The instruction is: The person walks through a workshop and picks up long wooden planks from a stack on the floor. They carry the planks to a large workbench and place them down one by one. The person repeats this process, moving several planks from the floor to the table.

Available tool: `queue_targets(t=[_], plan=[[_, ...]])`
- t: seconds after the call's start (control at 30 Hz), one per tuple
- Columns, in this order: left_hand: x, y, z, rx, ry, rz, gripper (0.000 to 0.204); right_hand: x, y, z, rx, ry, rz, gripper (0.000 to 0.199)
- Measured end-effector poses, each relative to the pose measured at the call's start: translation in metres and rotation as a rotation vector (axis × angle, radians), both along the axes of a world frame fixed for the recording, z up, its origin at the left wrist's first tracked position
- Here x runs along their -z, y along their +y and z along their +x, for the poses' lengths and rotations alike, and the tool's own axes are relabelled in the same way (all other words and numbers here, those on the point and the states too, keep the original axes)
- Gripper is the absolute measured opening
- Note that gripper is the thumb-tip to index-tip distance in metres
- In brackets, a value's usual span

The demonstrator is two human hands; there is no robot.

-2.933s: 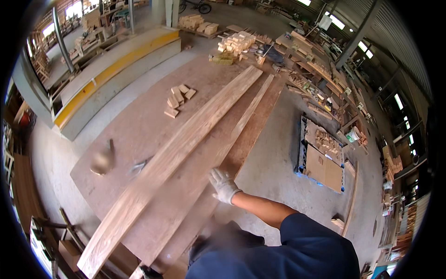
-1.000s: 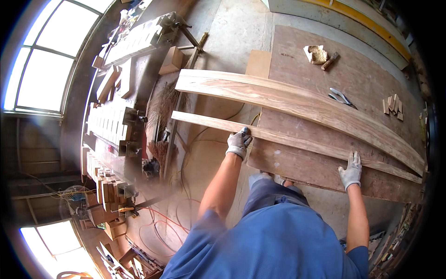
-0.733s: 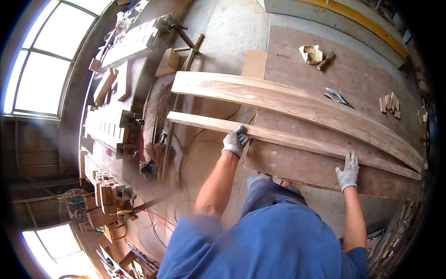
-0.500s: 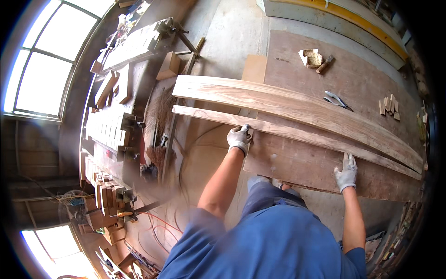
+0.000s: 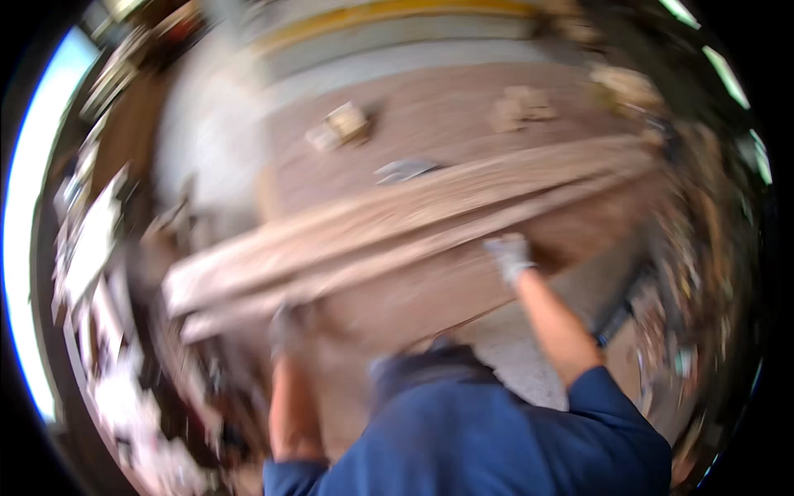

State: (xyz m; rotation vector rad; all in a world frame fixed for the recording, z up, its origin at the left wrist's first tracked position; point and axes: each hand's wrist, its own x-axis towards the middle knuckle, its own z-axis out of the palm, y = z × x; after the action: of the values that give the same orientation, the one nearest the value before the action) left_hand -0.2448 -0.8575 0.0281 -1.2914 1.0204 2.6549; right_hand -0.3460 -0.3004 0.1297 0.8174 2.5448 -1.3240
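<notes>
A long wide wooden plank (image 5: 397,201) lies slantwise across the brown work board (image 5: 463,93), its left end nearer me. Along its near side runs a narrower wooden strip (image 5: 413,250). My left hand (image 5: 285,329), in a pale glove, is at the near edge of the strip toward its left end; motion smears its fingers. Farther right, my gloved right hand (image 5: 510,256) has its fingers stretched out toward the strip's near edge. Whether those fingertips touch the wood is too blurred to tell.
Beyond the plank lie pliers (image 5: 405,170), a pale blocky piece (image 5: 346,124) and several small wood pieces (image 5: 523,107). A yellow-edged beam (image 5: 397,15) crosses the far side. Blurred stacks of wood (image 5: 99,236) stand at the left, with clutter (image 5: 686,273) at the right.
The whole view has swung to the right and blurred. The planks now slant up to the right. My right hand's fingers, earlier resting on the strip, are now at its near edge.
</notes>
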Motion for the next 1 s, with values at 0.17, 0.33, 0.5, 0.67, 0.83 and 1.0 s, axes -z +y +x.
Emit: queue_targets(t=[0.17, 0.33, 0.5, 0.67, 0.83, 1.0], plan=[[0.018, -0.038, 0.012, -0.263, -0.085, 0.584, 0.041, 0.021, -0.002, -0.031, 0.190, 0.106, -0.118, 0.052], [0.050, -0.070, -0.015, 0.414, 0.065, -0.476, 0.038, 0.085, -0.008, -0.047, 0.217, 0.033, -0.236, 0.045], [-0.043, -0.020, -0.016, 1.648, -0.126, -2.411, 0.045, 0.050, -0.025, -0.048, 0.158, -0.020, -0.210, 0.044], [-0.043, 0.055, -0.049, 1.139, -0.258, -2.043, 0.045, 0.047, -0.027, -0.063, 0.125, -0.056, -0.280, 0.043], [-0.040, 0.081, -0.058, 1.078, -0.236, -2.021, 0.044, 0.129, -0.015, -0.075, 0.177, -0.071, -0.782, 0.046], [-0.037, 0.082, -0.060, 1.009, -0.205, -2.002, 0.043, 0.112, -0.052, -0.086, 0.131, -0.262, -0.980, 0.058]])
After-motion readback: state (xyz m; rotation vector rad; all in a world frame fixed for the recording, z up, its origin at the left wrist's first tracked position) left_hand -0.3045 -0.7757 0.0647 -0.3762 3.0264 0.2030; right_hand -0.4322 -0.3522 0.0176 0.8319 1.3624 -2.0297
